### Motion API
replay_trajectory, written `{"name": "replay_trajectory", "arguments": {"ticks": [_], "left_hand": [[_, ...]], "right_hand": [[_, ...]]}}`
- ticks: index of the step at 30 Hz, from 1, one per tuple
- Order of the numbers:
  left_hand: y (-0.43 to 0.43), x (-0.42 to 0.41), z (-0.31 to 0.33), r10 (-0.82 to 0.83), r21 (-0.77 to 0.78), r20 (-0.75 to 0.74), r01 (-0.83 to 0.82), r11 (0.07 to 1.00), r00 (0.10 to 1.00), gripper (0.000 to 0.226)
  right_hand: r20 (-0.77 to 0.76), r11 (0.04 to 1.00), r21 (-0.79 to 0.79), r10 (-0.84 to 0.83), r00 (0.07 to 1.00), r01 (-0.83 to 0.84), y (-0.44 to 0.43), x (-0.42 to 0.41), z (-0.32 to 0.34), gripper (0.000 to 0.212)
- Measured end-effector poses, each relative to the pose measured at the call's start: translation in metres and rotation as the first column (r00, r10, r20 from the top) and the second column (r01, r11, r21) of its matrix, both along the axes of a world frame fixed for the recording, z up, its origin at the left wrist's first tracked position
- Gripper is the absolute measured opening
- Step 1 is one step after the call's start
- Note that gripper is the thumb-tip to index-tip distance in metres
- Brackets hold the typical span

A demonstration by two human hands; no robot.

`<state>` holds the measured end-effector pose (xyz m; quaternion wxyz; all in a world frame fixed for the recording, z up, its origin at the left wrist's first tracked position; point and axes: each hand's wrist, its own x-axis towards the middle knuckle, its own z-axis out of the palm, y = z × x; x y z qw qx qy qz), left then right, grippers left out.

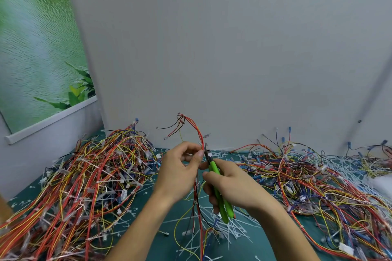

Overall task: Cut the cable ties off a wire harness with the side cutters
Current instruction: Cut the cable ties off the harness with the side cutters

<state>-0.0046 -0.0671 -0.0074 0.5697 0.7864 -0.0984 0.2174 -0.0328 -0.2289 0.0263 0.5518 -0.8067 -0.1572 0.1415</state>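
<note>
Dozens of cut ties [230, 232] litter the mat [164, 248] near me, mostly under the hands, so I judge the job well underway but far from done.

One harness [200, 133] is up in the middle, its red and yellow wires rising above the hands and trailing down to the mat.

My left hand [180, 167] pinches the harness between thumb and curled fingers. My right hand [235, 184] has its fingers wrapped round the green handles of the cutters [212, 169]. The cutter tip sits just right of the left thumb, against the wires. I can't tell whether a tie is in the blades, or how wide they stand; too small.

The left pile [84, 176] is big and shows plenty of white ties on its bundles, so I'd say that's work left. The right pile [307, 180] is looser, mixed with loose ties. I can't tell whether it's finished stock.

My call: mid-task, on one tie of this harness, with many harnesses to go.
</note>
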Motion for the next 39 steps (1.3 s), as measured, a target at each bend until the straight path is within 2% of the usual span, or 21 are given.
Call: {"name": "replay_trajectory", "arguments": {"ticks": [23, 26, 30, 35, 39], "left_hand": [[-0.001, -0.001, 0.0, 0.001, 0.007, -0.011, -0.001, 1.0, 1.0, 0.003], [0.0, -0.002, 0.0, -0.009, 0.021, -0.004, 0.009, 1.0, 1.0, 0.006], [-0.001, -0.003, 0.001, -0.034, 0.052, 0.007, 0.033, 0.998, 0.999, 0.008], [-0.002, -0.005, 0.0, -0.058, 0.097, 0.03, 0.054, 0.994, 0.998, 0.014], [-0.001, -0.004, 0.001, -0.058, 0.106, 0.041, 0.054, 0.993, 0.997, 0.019]], "right_hand": [[-0.041, 0.999, 0.03, 0.022, 0.999, -0.02, 0.0, 0.0, 0.0, 0.019], [-0.116, 0.994, 0.103, 0.047, 0.992, -0.035, -0.002, -0.002, 0.002, 0.022], [-0.267, 0.959, 0.278, 0.128, 0.955, -0.051, -0.008, -0.001, 0.008, 0.036], [-0.32, 0.927, 0.36, 0.232, 0.918, -0.109, -0.014, 0.0, 0.013, 0.057], [-0.307, 0.949, 0.305, 0.177, 0.935, -0.079, -0.014, 0.002, 0.01, 0.043]]}}
